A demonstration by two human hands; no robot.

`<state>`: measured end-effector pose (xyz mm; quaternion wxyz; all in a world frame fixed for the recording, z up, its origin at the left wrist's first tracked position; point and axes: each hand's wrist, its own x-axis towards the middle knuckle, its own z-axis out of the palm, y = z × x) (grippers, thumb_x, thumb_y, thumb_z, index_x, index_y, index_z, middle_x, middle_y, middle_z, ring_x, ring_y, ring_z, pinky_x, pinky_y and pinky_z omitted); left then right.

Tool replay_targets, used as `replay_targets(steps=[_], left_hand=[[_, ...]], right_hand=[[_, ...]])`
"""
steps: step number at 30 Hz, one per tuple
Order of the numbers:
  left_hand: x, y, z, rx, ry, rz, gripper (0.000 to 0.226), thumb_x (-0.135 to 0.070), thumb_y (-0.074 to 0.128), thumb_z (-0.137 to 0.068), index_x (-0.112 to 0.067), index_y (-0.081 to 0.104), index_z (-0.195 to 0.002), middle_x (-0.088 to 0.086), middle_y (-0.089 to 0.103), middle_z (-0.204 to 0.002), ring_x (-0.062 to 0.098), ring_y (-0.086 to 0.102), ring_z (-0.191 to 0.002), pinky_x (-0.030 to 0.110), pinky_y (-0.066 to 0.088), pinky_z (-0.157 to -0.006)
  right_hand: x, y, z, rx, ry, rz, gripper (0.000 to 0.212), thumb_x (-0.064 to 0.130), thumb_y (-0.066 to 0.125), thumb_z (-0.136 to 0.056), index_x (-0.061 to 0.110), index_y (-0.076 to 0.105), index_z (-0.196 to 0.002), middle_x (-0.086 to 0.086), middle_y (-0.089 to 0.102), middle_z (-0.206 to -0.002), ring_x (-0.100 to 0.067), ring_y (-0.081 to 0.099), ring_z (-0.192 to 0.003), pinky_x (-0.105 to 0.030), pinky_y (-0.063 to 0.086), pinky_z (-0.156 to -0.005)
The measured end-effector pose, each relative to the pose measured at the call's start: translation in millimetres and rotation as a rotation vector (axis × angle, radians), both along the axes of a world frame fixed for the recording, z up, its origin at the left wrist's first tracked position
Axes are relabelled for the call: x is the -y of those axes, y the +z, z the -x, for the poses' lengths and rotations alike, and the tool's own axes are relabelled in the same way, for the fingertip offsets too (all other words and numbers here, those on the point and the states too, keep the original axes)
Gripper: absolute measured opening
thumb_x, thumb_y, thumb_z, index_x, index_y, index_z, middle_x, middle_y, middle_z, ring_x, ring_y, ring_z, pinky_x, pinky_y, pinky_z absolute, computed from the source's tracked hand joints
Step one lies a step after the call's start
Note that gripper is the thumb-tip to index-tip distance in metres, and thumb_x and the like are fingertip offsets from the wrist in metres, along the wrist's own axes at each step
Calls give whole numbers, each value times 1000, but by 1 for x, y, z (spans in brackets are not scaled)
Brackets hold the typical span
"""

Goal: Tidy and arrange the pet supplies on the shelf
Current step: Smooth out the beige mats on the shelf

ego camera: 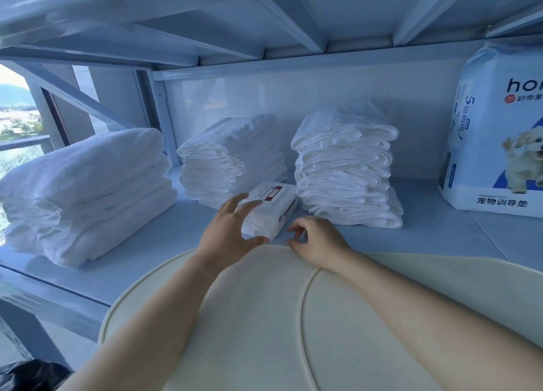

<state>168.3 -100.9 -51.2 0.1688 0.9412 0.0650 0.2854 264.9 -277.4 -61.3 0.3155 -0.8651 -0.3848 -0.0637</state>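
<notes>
A white pack of wet wipes (274, 207) with a dark red label lies on the pale blue shelf (164, 243), between two stacks of white cloths. My left hand (230, 229) grips its near left end, fingers over the top and thumb under the front corner. My right hand (318, 241) sits just right of the pack with its fingers loosely curled. It holds nothing that I can see, and its heel rests on the far edge of a cream mat (264, 317).
Thick folded white towels (88, 191) fill the shelf's left end. A middle cloth stack (232, 158) and a taller stack (346, 167) flank the pack. A blue-white bag of pet training pads (499, 144) stands at the right. Another shelf board hangs close overhead.
</notes>
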Motion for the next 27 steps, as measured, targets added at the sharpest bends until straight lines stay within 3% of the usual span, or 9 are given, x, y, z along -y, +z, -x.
replay_targets(steps=[6,13,18,21,27], left_hand=[[-12,-4,28,-159,127,-43,77,-37,71,-78,-24,29,-142,-6,31,-146,19,38,-129,36,41,-98],[-26,-5,50,-377,159,-59,34,-33,52,-92,-21,52,-124,-2,53,-126,19,50,-115,30,41,-92],[-27,-6,50,-389,187,-60,35,-28,47,-95,-21,50,-129,-1,50,-132,20,46,-123,34,40,-99],[-28,-5,49,-362,212,-50,35,-27,49,-94,-21,51,-129,0,52,-127,21,49,-118,34,42,-95],[-28,-1,41,-216,300,-16,16,-23,63,-86,-21,68,-102,-1,58,-102,22,57,-98,31,47,-78]], right_hand=[[4,11,7,-26,28,148,20,35,70,-78,18,70,-89,2,65,-92,-14,58,-84,-25,45,-73],[2,13,11,-33,-1,186,18,32,70,-79,17,67,-87,2,68,-92,-15,61,-87,-29,49,-79],[1,12,11,-33,-3,156,16,28,70,-80,16,67,-91,0,68,-94,-15,61,-88,-27,47,-80],[2,11,11,-46,2,144,15,27,70,-81,16,69,-92,1,68,-92,-13,60,-85,-23,45,-78],[1,10,9,-82,-12,87,6,26,72,-78,21,69,-81,6,66,-79,-9,59,-75,-24,48,-74]])
